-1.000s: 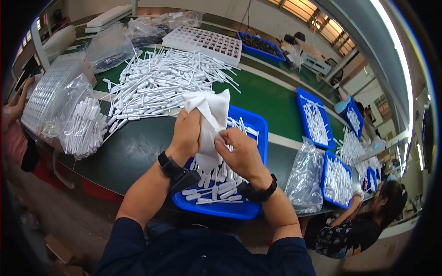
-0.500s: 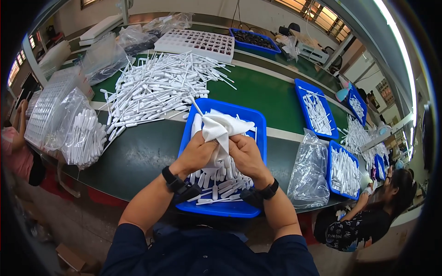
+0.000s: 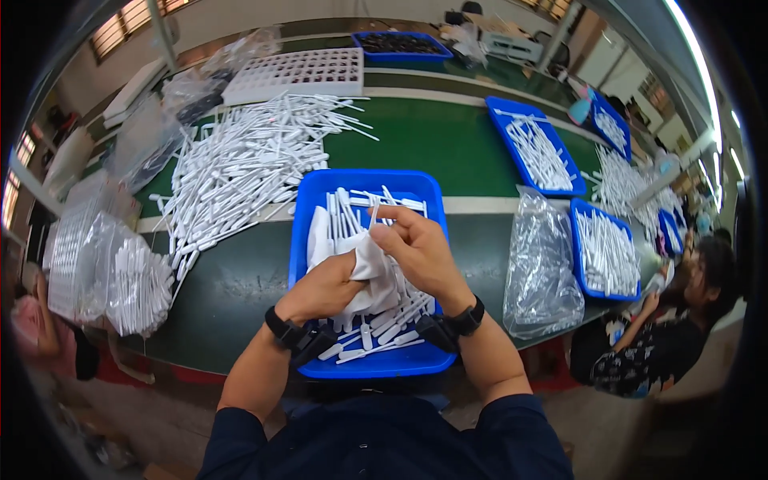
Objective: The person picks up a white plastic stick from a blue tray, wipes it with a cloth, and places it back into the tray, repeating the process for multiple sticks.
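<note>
From the person's head, one fisheye view looks down on the nearby fingers (image 3: 406,215) and across the workbench (image 3: 232,280).

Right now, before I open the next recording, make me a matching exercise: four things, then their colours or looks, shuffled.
1. Cloth in the left hand
2. Tray beneath both hands
3. Long strip of surface beyond that tray
4. Flat bag to the right of that tray

A. Green
B. Clear
C. White
D. Blue

Pairs: 1-C; 2-D; 3-A; 4-B
</note>
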Action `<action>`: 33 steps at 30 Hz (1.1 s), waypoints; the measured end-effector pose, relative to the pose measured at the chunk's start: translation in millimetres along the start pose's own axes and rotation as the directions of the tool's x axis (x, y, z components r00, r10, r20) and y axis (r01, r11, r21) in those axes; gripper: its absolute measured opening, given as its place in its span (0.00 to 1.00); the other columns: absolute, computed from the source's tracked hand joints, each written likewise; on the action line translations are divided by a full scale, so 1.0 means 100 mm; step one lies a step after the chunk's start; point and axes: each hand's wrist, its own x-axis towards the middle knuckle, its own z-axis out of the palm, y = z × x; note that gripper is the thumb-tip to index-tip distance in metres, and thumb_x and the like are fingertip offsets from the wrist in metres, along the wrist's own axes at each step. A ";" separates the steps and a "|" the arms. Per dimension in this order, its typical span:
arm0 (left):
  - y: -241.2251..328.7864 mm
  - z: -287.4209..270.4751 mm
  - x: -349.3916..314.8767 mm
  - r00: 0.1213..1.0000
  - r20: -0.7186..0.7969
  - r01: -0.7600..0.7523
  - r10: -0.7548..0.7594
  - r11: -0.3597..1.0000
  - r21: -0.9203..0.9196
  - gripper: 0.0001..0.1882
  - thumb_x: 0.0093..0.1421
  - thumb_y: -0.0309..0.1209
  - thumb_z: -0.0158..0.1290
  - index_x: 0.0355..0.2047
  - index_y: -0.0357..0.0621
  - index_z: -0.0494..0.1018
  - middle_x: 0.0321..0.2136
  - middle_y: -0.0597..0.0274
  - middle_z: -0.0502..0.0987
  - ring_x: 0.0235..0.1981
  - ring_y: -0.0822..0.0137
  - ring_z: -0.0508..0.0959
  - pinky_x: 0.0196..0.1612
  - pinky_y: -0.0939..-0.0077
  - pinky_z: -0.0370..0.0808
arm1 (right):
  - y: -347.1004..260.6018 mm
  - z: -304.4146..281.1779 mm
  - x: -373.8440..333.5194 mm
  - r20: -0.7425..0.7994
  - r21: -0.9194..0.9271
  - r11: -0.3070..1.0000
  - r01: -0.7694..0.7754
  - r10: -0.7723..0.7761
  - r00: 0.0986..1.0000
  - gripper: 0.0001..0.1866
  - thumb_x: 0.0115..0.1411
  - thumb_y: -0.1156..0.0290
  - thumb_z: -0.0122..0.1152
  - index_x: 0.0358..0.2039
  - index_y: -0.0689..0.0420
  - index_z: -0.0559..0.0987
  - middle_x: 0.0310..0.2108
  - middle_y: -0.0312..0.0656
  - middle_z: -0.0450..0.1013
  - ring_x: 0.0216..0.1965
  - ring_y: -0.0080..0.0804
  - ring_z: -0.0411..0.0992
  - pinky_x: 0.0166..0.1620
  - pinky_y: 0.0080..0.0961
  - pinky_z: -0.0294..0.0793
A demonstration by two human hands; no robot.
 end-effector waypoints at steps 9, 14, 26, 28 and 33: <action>-0.07 -0.04 -0.02 0.988 0.042 0.151 -0.146 0.902 -0.404 0.20 0.59 0.20 0.48 0.53 0.39 0.71 0.44 0.62 0.78 0.44 0.71 0.77 0.47 0.76 0.73 | 0.05 -0.08 -0.01 -0.144 0.281 0.958 0.048 -0.007 0.990 0.07 0.63 0.72 0.57 0.30 0.62 0.76 0.20 0.32 0.73 0.23 0.13 0.68 0.30 0.12 0.66; -0.10 -0.04 -0.07 0.997 -0.079 -0.022 -0.021 0.867 -0.498 0.20 0.61 0.20 0.48 0.55 0.38 0.70 0.44 0.64 0.78 0.44 0.74 0.77 0.46 0.79 0.74 | 0.01 -0.09 0.00 -0.179 0.347 0.933 0.094 -0.032 0.983 0.08 0.64 0.73 0.56 0.27 0.61 0.75 0.20 0.36 0.74 0.24 0.16 0.70 0.32 0.14 0.69; -0.12 -0.01 -0.08 0.961 -0.274 -0.112 -0.027 0.872 -0.477 0.14 0.63 0.22 0.49 0.47 0.34 0.76 0.39 0.64 0.80 0.38 0.74 0.79 0.42 0.80 0.75 | 0.09 -0.11 0.03 -0.188 0.387 0.914 0.120 -0.049 0.981 0.07 0.64 0.72 0.55 0.31 0.62 0.76 0.23 0.38 0.75 0.25 0.20 0.72 0.34 0.17 0.71; -0.10 -0.01 -0.09 0.956 -0.293 -0.131 -0.025 0.855 -0.501 0.14 0.63 0.22 0.48 0.47 0.34 0.75 0.39 0.63 0.80 0.38 0.74 0.79 0.41 0.80 0.75 | 0.10 -0.11 0.03 -0.183 0.389 0.913 0.123 -0.054 0.982 0.07 0.64 0.72 0.55 0.32 0.62 0.77 0.23 0.39 0.75 0.26 0.21 0.72 0.34 0.17 0.72; -0.03 0.00 -0.08 0.919 -0.393 -0.211 -0.030 0.805 -0.555 0.14 0.62 0.20 0.45 0.45 0.33 0.76 0.38 0.61 0.80 0.38 0.73 0.79 0.41 0.80 0.76 | 0.10 -0.09 0.01 -0.125 0.392 0.912 0.118 -0.074 0.989 0.06 0.63 0.73 0.56 0.32 0.62 0.76 0.23 0.39 0.75 0.26 0.21 0.72 0.33 0.18 0.72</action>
